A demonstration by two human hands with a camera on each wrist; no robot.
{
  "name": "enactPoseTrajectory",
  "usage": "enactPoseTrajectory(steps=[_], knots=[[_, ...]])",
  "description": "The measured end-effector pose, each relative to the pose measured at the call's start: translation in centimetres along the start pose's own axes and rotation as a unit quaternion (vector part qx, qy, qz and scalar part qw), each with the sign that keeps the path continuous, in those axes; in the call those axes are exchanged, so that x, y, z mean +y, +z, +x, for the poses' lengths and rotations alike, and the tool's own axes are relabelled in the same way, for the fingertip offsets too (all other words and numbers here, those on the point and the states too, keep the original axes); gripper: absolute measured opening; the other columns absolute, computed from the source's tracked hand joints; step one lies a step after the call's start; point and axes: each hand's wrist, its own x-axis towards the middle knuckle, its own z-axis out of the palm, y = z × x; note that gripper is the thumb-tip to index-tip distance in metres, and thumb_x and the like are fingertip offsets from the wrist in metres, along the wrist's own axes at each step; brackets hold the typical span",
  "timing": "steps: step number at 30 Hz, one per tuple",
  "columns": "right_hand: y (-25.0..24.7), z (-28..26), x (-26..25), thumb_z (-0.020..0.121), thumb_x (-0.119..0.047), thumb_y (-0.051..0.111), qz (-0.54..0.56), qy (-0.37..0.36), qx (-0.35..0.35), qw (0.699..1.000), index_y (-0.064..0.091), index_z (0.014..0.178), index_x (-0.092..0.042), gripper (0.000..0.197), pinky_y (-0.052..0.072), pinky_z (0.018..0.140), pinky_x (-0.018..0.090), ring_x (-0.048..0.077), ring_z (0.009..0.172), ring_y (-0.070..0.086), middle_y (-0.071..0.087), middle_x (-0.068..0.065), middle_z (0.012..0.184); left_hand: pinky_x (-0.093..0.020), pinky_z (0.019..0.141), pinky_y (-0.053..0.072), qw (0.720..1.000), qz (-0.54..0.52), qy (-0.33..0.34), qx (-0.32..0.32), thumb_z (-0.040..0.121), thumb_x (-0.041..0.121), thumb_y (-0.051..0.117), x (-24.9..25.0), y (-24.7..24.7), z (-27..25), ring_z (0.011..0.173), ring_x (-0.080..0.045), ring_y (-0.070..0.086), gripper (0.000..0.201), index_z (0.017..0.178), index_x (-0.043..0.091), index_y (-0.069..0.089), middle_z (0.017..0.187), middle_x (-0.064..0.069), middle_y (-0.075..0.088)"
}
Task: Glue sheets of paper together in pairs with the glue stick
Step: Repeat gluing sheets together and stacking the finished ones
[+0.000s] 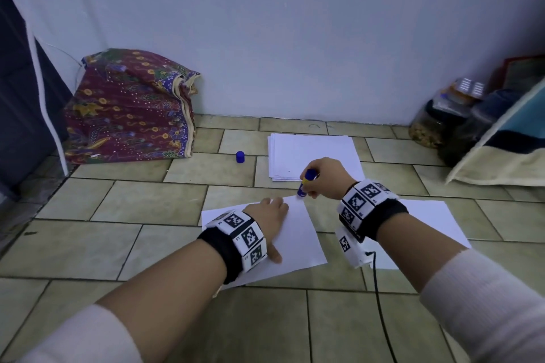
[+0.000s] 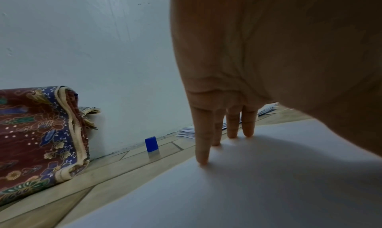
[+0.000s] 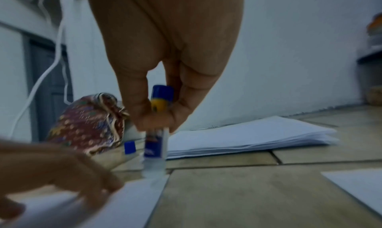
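A white sheet [image 1: 298, 239] lies on the tiled floor in front of me. My left hand [image 1: 269, 215] presses flat on it with straight fingers [image 2: 232, 125]. My right hand [image 1: 324, 177] grips the blue and yellow glue stick [image 1: 306, 182] upright, its tip touching the sheet's far right corner [image 3: 154, 174]. A second white sheet [image 1: 433, 218] lies to the right, partly under my right forearm. A stack of white paper [image 1: 312, 156] sits farther back near the wall. The blue cap [image 1: 240, 157] stands alone on the floor left of the stack.
A folded patterned cloth [image 1: 129, 109] rests against the wall at the back left. Jars [image 1: 427, 127] and a folded blanket [image 1: 501, 150] fill the right corner. A black cable [image 1: 380, 303] hangs from my right wrist band. Bare tiles [image 1: 265, 327] lie in front.
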Motion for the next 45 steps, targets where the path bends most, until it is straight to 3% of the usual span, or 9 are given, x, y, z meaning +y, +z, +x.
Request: enactPoseTrajectory(steps=[6, 10, 14, 22, 28, 32, 37, 40, 45], knots=[[1.5, -0.1, -0.3, 0.086, -0.010, 0.063, -0.084, -0.054, 0.010, 0.995, 0.062, 0.104, -0.006, 0.019, 0.050, 0.083, 0.029, 0.026, 0.097, 0.059, 0.063, 0.011, 0.107, -0.047, 0.102, 0.042, 1.000, -0.015, -0.007, 0.001, 0.065, 0.051, 0.081, -0.1, 0.3, 0.4, 0.131, -0.027, 0.030, 0.111, 0.145, 0.004, 0.020, 0.146, -0.009, 0.027], [1.6, 0.0, -0.6, 0.088, -0.010, 0.059, -0.117, -0.055, -0.002, 0.992, 0.059, 0.105, -0.007, 0.017, 0.044, 0.074, 0.025, 0.024, 0.092, 0.057, 0.063, 0.012, 0.108, -0.045, 0.101, 0.042, 1.000, -0.011, -0.009, 0.006, 0.065, 0.051, 0.082, -0.1, 0.2, 0.1, 0.131, -0.026, 0.029, 0.113, 0.147, 0.007, 0.018, 0.148, -0.007, 0.024], [1.1, -0.4, -1.1, 0.089, -0.011, 0.057, -0.168, -0.059, -0.032, 0.983, 0.059, 0.108, -0.005, 0.020, 0.047, 0.079, 0.030, 0.027, 0.098, 0.057, 0.061, 0.013, 0.109, -0.045, 0.103, 0.041, 1.000, -0.011, -0.008, 0.003, 0.066, 0.052, 0.081, -0.2, 0.0, 0.0, 0.133, -0.026, 0.027, 0.113, 0.149, 0.008, 0.016, 0.150, -0.007, 0.022], [1.4, -2.9, -0.3, 0.087, -0.014, 0.062, -0.161, -0.070, -0.041, 0.984, 0.060, 0.103, -0.008, 0.017, 0.041, 0.068, 0.026, 0.022, 0.084, 0.052, 0.059, 0.011, 0.105, -0.045, 0.100, 0.043, 1.000, -0.016, -0.015, 0.009, 0.064, 0.053, 0.081, -0.2, 0.2, 0.0, 0.134, -0.024, 0.026, 0.113, 0.148, 0.011, 0.018, 0.149, -0.005, 0.022], [1.2, -4.7, 0.0, 0.084, -0.015, 0.066, -0.172, -0.069, -0.065, 0.981, 0.060, 0.094, -0.011, 0.013, 0.041, 0.067, 0.025, 0.022, 0.080, 0.051, 0.047, -0.001, 0.078, -0.045, 0.101, 0.043, 1.000, -0.010, -0.019, 0.010, 0.064, 0.054, 0.081, -0.1, 0.2, 0.1, 0.134, -0.025, 0.026, 0.114, 0.148, 0.011, 0.017, 0.150, -0.006, 0.021], [1.1, -6.1, 0.4, 0.086, -0.015, 0.065, -0.182, -0.083, -0.085, 0.976, 0.061, 0.097, -0.010, 0.014, 0.037, 0.055, 0.021, 0.021, 0.075, 0.049, 0.046, -0.001, 0.078, -0.047, 0.105, 0.038, 1.000, 0.002, -0.013, 0.003, 0.069, 0.051, 0.078, 0.0, 0.3, 0.0, 0.139, -0.027, 0.018, 0.116, 0.152, 0.016, 0.006, 0.155, -0.008, 0.012], [1.7, -7.9, 1.3, 0.088, -0.014, 0.062, -0.190, -0.106, -0.090, 0.972, 0.060, 0.102, -0.008, 0.015, 0.041, 0.061, 0.022, 0.019, 0.077, 0.053, 0.056, 0.003, 0.085, -0.051, 0.106, 0.037, 1.000, 0.006, 0.004, -0.022, 0.074, 0.047, 0.076, 0.2, 0.4, 0.2, 0.143, -0.032, 0.007, 0.106, 0.151, 0.036, 0.004, 0.157, -0.012, 0.002], [2.0, -8.7, 1.9, 0.089, -0.007, 0.058, -0.204, -0.122, -0.104, 0.966, 0.060, 0.103, -0.008, 0.014, 0.036, 0.055, 0.014, 0.010, 0.070, 0.048, 0.053, -0.006, 0.077, -0.049, 0.108, 0.035, 0.999, 0.030, 0.015, -0.023, 0.076, 0.052, 0.072, -0.1, 0.4, 0.2, 0.144, -0.031, 0.005, 0.100, 0.151, 0.039, 0.006, 0.159, -0.011, -0.002], [1.0, -8.9, 1.3, 0.084, -0.010, 0.063, -0.190, -0.111, -0.122, 0.968, 0.062, 0.103, -0.010, 0.019, 0.047, 0.066, 0.028, 0.020, 0.078, 0.055, 0.053, -0.002, 0.082, -0.043, 0.103, 0.036, 0.998, 0.066, 0.002, -0.009, 0.081, 0.063, 0.060, -0.5, 0.2, -0.3, 0.141, -0.029, 0.014, 0.090, 0.151, 0.036, 0.010, 0.158, -0.008, 0.003]])
